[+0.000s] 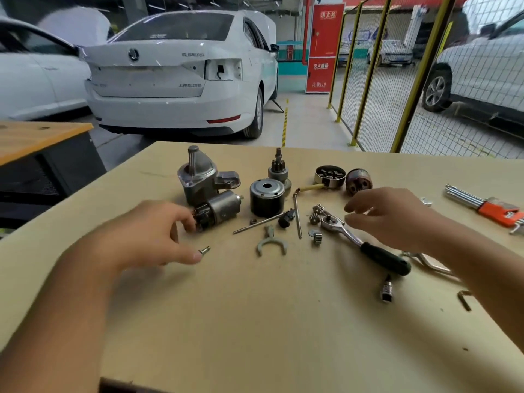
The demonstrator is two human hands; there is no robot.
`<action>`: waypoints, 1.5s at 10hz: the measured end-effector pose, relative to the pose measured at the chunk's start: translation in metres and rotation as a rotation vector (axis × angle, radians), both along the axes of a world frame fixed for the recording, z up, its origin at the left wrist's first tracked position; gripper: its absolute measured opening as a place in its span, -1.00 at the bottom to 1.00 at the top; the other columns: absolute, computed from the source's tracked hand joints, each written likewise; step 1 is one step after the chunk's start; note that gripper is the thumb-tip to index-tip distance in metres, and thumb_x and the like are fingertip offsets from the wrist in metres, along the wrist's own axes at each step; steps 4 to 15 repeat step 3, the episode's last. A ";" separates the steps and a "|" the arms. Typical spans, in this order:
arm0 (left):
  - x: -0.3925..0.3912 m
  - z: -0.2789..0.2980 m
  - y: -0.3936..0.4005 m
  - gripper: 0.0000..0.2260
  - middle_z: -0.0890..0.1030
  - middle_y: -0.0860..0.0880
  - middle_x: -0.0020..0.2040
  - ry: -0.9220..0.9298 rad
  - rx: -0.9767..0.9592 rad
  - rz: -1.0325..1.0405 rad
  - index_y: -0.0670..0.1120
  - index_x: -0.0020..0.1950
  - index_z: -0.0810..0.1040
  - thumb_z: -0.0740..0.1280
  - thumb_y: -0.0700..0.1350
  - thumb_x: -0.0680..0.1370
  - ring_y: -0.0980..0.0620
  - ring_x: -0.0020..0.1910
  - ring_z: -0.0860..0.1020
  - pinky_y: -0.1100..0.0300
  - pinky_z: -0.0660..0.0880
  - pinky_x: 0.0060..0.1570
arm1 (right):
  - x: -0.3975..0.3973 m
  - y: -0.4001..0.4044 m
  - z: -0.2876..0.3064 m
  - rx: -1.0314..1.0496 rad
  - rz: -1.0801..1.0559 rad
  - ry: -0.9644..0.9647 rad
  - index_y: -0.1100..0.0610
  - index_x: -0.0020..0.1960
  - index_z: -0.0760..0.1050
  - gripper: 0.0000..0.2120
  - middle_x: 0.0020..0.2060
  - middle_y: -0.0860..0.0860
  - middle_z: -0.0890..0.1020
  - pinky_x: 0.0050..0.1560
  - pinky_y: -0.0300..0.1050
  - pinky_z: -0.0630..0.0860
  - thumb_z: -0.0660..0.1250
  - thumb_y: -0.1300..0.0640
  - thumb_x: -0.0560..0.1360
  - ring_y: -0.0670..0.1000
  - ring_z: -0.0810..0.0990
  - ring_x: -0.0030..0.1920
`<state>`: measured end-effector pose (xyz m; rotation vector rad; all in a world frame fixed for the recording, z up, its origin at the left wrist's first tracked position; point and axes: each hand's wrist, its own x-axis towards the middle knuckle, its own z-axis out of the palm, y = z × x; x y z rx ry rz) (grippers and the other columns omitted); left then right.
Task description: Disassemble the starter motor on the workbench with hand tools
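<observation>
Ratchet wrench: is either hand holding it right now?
No. The ratchet wrench lies on the workbench; the right hand hovers above it, fingers loose, and the left hand is well away.

Red cabinet [324, 46] reads 消火栓, 灭火器箱 and 火警119

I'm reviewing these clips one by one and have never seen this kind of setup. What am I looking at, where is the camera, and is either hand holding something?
There is no machine here: a person works with bare hands, filmed by a camera on their head looking down at a workbench. Starter motor parts lie spread out: the nose housing, the solenoid, a dark cylindrical casing, small gears and a fork lever. Tools include a ratchet wrench and a hex key set. The left hand touches the solenoid's end, with a small bolt by its thumb. The right hand hovers over the ratchet, holding nothing.
</observation>
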<state>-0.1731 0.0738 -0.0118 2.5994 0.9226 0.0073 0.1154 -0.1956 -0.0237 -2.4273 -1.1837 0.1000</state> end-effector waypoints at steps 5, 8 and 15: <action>0.020 -0.039 -0.035 -0.84 0.64 0.05 -0.12 -0.277 0.041 0.110 0.13 -0.03 0.65 0.58 0.00 0.48 0.16 -0.19 0.57 0.29 0.39 -0.25 | -0.046 -0.039 -0.003 0.224 -0.080 0.073 -0.20 -0.12 0.58 -0.90 -0.08 -0.17 0.58 -0.21 -0.26 0.36 0.47 -0.01 0.51 -0.16 0.54 -0.10; 0.020 -0.039 -0.035 -0.84 0.64 0.05 -0.12 -0.277 0.041 0.110 0.13 -0.03 0.65 0.58 0.00 0.48 0.16 -0.19 0.57 0.29 0.39 -0.25 | -0.046 -0.039 -0.003 0.224 -0.080 0.073 -0.20 -0.12 0.58 -0.90 -0.08 -0.17 0.58 -0.21 -0.26 0.36 0.47 -0.01 0.51 -0.16 0.54 -0.10; 0.020 -0.039 -0.035 -0.84 0.64 0.05 -0.12 -0.277 0.041 0.110 0.13 -0.03 0.65 0.58 0.00 0.48 0.16 -0.19 0.57 0.29 0.39 -0.25 | -0.046 -0.039 -0.003 0.224 -0.080 0.073 -0.20 -0.12 0.58 -0.90 -0.08 -0.17 0.58 -0.21 -0.26 0.36 0.47 -0.01 0.51 -0.16 0.54 -0.10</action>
